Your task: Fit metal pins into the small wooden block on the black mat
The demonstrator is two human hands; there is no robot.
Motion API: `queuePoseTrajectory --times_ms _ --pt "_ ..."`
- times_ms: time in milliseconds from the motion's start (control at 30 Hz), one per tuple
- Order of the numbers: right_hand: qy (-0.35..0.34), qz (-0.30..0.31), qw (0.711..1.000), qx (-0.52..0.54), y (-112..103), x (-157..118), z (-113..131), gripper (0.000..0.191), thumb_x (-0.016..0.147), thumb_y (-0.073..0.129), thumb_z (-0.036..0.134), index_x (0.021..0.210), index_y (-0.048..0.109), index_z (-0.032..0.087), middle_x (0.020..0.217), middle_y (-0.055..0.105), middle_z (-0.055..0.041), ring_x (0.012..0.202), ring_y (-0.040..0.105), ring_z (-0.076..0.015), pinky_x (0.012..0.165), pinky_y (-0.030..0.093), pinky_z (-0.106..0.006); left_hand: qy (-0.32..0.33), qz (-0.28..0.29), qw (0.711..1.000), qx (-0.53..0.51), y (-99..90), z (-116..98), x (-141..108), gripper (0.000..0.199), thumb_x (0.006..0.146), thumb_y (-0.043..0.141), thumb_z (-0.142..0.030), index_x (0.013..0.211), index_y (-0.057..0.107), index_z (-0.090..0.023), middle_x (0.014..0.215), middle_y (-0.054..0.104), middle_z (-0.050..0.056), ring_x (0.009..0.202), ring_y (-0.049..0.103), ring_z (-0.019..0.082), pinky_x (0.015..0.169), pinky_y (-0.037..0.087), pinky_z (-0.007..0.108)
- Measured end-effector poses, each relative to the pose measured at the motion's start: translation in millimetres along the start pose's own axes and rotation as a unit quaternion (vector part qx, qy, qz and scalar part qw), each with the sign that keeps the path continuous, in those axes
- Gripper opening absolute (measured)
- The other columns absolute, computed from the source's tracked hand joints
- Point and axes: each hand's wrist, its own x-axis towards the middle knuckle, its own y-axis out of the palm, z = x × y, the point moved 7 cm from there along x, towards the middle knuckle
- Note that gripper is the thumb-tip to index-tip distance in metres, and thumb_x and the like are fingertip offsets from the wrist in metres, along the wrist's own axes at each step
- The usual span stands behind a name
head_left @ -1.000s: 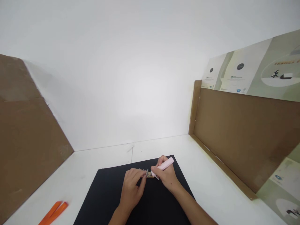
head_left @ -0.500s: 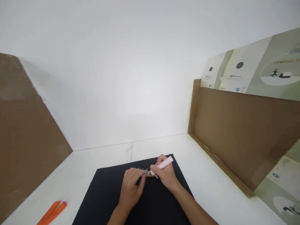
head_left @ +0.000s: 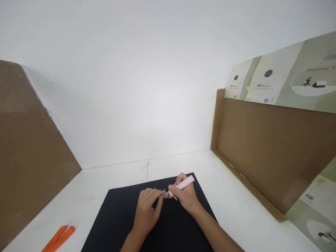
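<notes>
My right hand (head_left: 186, 193) is closed around a pale pink pen-shaped tool (head_left: 186, 182), which slants down to the left and has a thin light piece near its lower end. Below that end lies a small tan strip (head_left: 168, 196) with several grey upright pieces (head_left: 164, 191) on it. With finger and thumb, my left hand (head_left: 148, 206) pinches the strip or one of its grey pieces from the left; its fingertips hide part of it. Whether the tool touches the strip, I cannot tell. Both hands are over a black mat (head_left: 123, 206).
The mat lies on a white table (head_left: 86, 199). Two orange strip-like objects (head_left: 59, 238) lie at the lower left. Brown cardboard panels (head_left: 31, 150) stand on the left, and a cardboard box piece (head_left: 267, 147) stands on the right. A white wall (head_left: 147, 87) rises behind.
</notes>
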Motion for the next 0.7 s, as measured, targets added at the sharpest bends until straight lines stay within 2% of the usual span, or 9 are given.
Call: queuePoseTrajectory --times_ms 300,700 --pt "-0.025 -0.028 0.999 -0.037 -6.3 2.4 2.9 0.036 0.071 0.075 0.024 0.070 0.039 0.023 0.056 0.057 0.0076 0.045 0.049 -0.0085 0.047 0.036 -0.021 -0.003 0.003 1.000 -0.005 0.1 0.0 0.2 0.014 0.090 0.054 -0.018 0.097 0.066 -0.022 0.087 0.071 0.005 0.081 0.064 0.019 0.076 0.046 0.036" --pt "-0.021 -0.015 0.999 -0.046 -6.0 1.5 -1.5 0.034 0.073 0.074 0.024 0.071 0.040 0.022 0.057 0.057 0.0074 0.046 0.049 -0.0084 0.048 0.036 -0.021 0.001 0.001 1.000 -0.008 0.3 0.2 -0.1 0.014 0.090 0.055 -0.015 0.098 0.064 -0.022 0.088 0.071 0.004 0.081 0.062 0.019 0.076 0.045 0.035"
